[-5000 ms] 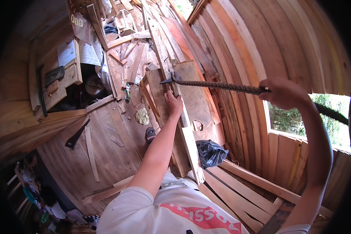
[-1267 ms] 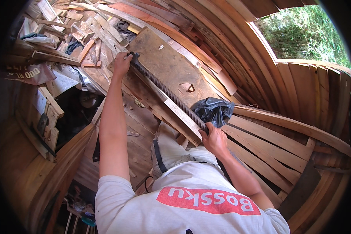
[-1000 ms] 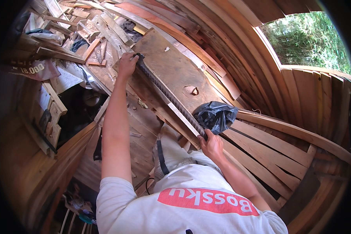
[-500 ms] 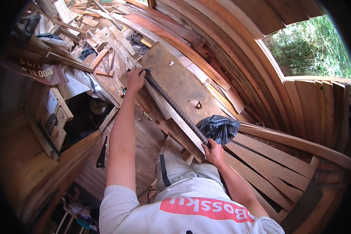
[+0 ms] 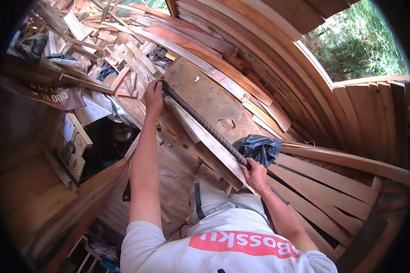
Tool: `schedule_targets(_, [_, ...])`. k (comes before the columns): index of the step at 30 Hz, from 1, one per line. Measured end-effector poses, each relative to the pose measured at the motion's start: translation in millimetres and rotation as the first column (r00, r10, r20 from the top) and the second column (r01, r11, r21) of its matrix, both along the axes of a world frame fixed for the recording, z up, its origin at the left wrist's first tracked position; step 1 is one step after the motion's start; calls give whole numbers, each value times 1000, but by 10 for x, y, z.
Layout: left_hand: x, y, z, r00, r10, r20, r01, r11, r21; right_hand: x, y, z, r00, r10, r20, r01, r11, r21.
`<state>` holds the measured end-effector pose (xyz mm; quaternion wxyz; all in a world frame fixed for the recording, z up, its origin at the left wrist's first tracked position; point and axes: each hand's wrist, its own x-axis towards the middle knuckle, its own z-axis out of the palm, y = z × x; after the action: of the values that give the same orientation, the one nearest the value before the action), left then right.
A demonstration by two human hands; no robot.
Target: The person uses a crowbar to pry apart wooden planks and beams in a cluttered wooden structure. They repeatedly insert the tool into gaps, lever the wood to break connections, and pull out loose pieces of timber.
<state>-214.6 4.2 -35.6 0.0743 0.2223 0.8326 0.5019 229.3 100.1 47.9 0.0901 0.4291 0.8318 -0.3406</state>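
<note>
The rod point(image 5: 209, 126) lies slantwise along the left edge of the bench point(image 5: 205, 93), beside the pale strip point(image 5: 219, 157). The fingers of the left hand point(image 5: 153, 94) are clamped on its far end; those of the right hand point(image 5: 255, 175) are clamped on it towards the bench's near end. Uneven pressure between the hands could roll the rod against the strip and pinch fingers. The strip, if unfastened, could shift. The black bag point(image 5: 261, 149), at the bench's near-right corner, could snag; its contents cannot be determined.
</note>
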Motion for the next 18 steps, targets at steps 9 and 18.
schedule_targets(9, [580, 90, 502, 977, -31, -212, 37, 999, 23, 813, -99, 239, 997, -71, 2, 71, 988, -134])
schedule_targets(18, [2300, 553, 907, 981, -60, 184, -6, 941, 339, 2131, -340, 491, 942, -294, 159, 313, 943, -109])
